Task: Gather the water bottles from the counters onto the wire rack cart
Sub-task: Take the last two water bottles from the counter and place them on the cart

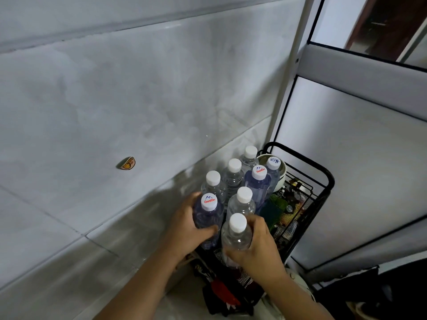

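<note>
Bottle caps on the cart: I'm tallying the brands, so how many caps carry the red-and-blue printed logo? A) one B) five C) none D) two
D: two caps show the red lettering under a blue peak, one on the bottle held in the left hand and one on the bluish bottle farther back on the cart; another cap has only blue writing, and the rest are plain white.

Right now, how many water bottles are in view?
7, all upright on the cart: left hand's, right hand's, five behind. An eighth cap; more may be hidden.
</note>
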{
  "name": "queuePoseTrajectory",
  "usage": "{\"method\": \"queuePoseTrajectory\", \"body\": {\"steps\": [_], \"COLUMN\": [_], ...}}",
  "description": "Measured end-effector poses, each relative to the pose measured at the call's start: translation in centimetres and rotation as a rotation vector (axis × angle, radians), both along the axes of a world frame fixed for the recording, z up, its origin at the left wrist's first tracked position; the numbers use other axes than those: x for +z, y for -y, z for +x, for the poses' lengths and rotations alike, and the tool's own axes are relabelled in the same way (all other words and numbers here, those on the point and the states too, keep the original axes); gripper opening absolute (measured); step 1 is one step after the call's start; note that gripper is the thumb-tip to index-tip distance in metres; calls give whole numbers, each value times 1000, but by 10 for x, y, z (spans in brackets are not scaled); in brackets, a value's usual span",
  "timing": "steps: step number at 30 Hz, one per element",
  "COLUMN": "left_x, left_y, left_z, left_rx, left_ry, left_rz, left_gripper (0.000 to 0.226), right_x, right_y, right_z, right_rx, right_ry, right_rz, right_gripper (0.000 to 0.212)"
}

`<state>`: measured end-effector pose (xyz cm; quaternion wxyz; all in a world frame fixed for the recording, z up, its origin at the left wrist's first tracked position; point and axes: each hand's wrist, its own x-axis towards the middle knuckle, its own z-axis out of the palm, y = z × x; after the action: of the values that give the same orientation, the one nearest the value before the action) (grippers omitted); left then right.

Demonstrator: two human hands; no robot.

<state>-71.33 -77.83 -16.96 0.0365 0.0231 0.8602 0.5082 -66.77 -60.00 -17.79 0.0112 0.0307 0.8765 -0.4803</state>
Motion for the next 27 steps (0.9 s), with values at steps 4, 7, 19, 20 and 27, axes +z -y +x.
{"method": "queuePoseTrajectory", "body": {"steps": [4,7,19,20,27], "left_x": [8,6,13,16,40], "left_y": [1,2,-1,-1,17], "left_z": [0,0,5,8,33], "left_rx": [-21,-24,-12,-9,-15], "left_ry": [-21,-26,21,36,151], "left_rz": [-28,-51,-47,-46,-270], "left_gripper": [64,60,79,84,85], "right_x": [3,5,7,8,39], "right_y": [0,1,-2,-4,-42], "right_z": [1,1,3,4,7], "right_rx": [-10,-7,21,29,110], "right_ry": [17,13,17,27,9], "right_rz": [-65,-74,-45,-44,31], "right_gripper": [66,64,66,70,83]}}
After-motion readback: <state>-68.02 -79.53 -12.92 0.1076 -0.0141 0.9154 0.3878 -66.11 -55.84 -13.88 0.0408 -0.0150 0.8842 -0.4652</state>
